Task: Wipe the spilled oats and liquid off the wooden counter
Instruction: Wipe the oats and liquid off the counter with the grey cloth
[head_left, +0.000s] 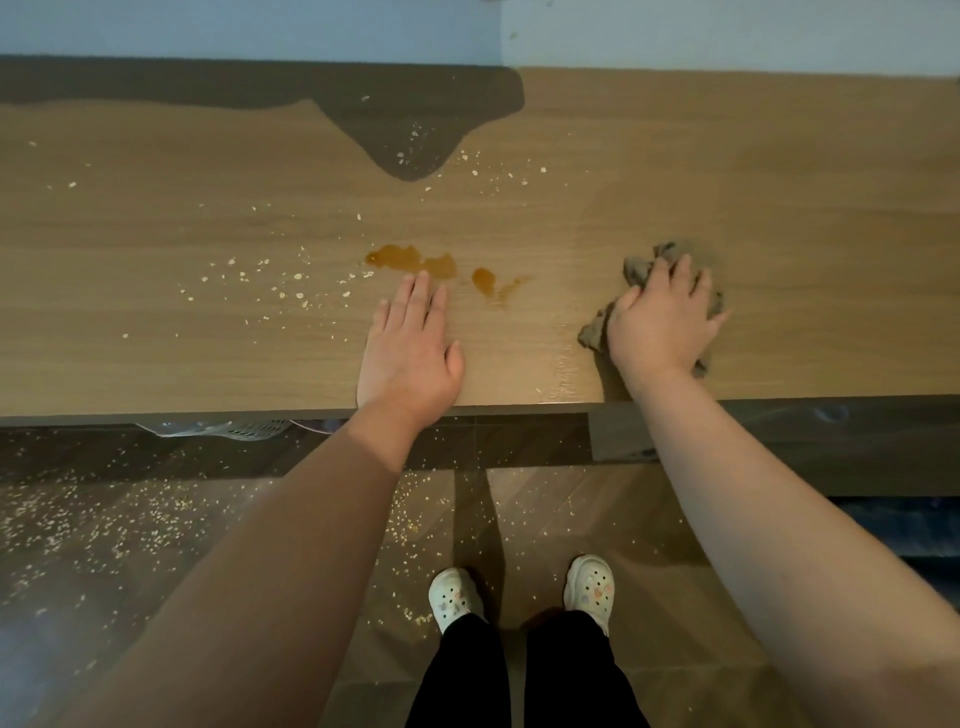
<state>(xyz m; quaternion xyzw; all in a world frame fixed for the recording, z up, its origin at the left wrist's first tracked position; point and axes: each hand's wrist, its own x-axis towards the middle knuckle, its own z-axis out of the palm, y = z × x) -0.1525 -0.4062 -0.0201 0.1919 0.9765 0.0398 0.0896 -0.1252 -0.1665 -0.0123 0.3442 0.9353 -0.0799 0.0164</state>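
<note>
Pooling amber, the liquid (410, 259) sits amid scattered oats (298, 276).

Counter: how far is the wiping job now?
Done: the right part of the counter looks clean. In hand: the right hand presses a crumpled cloth there; the left hand rests flat. Left: the amber liquid and the scattered oats are unwiped.
</note>
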